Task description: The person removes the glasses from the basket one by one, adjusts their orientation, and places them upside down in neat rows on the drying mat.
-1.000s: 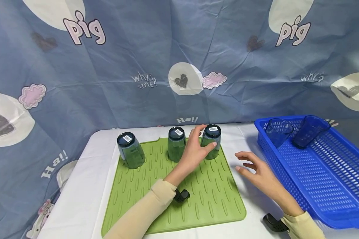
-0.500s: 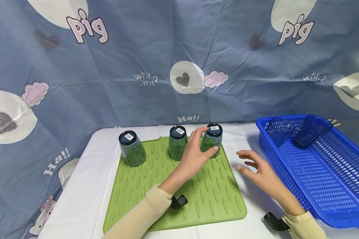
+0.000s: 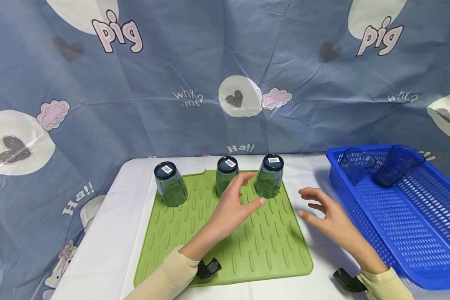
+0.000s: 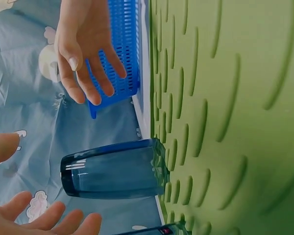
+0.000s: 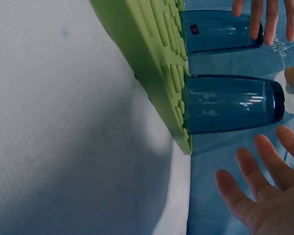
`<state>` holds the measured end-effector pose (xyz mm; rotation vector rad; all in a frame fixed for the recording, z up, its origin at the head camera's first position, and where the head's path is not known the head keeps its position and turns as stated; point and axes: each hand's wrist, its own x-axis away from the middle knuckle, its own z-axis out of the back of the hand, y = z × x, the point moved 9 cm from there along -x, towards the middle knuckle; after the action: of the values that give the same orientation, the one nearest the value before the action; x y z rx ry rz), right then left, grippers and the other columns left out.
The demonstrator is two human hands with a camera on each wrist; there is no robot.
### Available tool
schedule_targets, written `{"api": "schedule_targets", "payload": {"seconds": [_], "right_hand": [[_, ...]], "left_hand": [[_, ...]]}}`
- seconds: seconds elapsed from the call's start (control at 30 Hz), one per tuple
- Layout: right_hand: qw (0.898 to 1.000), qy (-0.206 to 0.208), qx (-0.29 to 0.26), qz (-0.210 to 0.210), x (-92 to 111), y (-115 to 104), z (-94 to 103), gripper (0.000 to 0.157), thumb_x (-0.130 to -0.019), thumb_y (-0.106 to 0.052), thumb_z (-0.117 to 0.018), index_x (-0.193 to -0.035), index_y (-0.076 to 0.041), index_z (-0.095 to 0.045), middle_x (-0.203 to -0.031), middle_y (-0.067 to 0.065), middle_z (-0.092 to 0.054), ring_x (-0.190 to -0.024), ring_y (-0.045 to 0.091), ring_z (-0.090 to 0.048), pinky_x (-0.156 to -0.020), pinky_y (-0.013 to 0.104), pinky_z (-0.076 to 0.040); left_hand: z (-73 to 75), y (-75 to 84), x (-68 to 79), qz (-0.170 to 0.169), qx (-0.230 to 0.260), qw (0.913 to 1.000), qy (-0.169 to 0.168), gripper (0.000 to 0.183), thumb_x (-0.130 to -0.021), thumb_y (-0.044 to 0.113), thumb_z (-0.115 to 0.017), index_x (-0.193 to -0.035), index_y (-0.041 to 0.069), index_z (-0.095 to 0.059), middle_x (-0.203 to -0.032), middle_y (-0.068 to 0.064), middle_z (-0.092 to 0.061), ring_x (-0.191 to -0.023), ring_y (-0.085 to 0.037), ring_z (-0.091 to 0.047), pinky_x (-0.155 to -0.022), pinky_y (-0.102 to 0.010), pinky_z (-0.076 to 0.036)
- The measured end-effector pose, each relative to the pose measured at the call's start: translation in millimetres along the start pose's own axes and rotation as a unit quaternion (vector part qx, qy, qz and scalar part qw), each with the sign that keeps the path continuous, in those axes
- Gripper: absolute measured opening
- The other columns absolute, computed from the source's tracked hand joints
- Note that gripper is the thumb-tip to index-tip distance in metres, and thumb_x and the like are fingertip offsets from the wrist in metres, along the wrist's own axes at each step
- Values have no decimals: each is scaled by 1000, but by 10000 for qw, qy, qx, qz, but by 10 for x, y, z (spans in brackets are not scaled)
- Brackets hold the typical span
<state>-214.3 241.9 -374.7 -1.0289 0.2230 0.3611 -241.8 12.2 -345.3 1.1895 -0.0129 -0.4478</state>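
Note:
Three blue-tinted drinking glasses stand upside down in a row along the back of a green ribbed mat (image 3: 225,250): a left glass (image 3: 171,185), a middle glass (image 3: 225,173) and a right glass (image 3: 271,177). My left hand (image 3: 232,204) hovers over the mat, just left of and in front of the right glass, holding nothing. In the left wrist view its spread fingers are apart from the right glass (image 4: 115,169). My right hand (image 3: 328,216) hangs between the mat and the basket, fingers loosely bent around nothing. The right wrist view shows it beside the right glass (image 5: 232,104), not touching.
A blue plastic basket (image 3: 360,208) stands at the right, with two glasses at its far end, one glass (image 3: 356,166) nearer the left wall and a tilted glass (image 3: 395,166). A white cloth (image 3: 101,233) covers the table. A printed blue curtain (image 3: 172,66) hangs behind.
My left hand has let go of the right glass and drawn back toward me and slightly left. The glass stays standing on the mat. The right hand holds nearly the same place.

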Motion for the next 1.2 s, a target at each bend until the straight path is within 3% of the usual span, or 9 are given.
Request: {"api": "schedule_targets", "payload": {"seconds": [0.17,0.37,0.77,1.03,1.2], "right_hand": [[10000,-20,28,-51,5,-17,0,48,-89,-8,-73,-133,-8,-54,-132,5,-55,-121,19,-52,-100,24,-44],[10000,-6,22,-19,8,-25,-3,48,-88,-6,-73,-133,-3,-54,-131,4,-55,-120,17,-52,-100,24,-44],[10000,-25,52,-60,18,-66,32,49,-89,-9,-73,-135,-12,-54,-134,5,-53,-120,20,-52,-99,20,-44],[9998,-30,-17,179,19,-144,27,52,-88,-5,-73,-136,-11,-53,-134,5,-53,-122,17,-50,-101,20,-41],[9995,-36,22,308,21,-200,28,54,-87,-3,-73,-136,-11,-53,-134,5,-53,-122,16,-50,-101,20,-42]], "left_hand": [[78,11,112,-28,108,9999,-21,60,-89,26,-74,-142,28,-45,-142,11,-46,-133,-16,-40,-106,-46,-39],[184,19,264,23,81,10000,42,63,-89,32,-74,-143,34,-42,-142,16,-45,-132,-10,-40,-108,-42,-36],[416,-74,549,240,-85,9997,23,64,-86,28,-78,-139,39,-45,-136,20,-50,-128,-4,-44,-107,-45,-35],[507,-224,718,287,-125,9977,-607,64,-84,34,-79,-138,39,-45,-135,17,-51,-127,-7,-46,-107,-44,-38],[554,-311,788,163,-68,9953,-948,63,-84,32,-79,-137,37,-46,-134,14,-52,-127,-17,-49,-106,-49,-40]]}}
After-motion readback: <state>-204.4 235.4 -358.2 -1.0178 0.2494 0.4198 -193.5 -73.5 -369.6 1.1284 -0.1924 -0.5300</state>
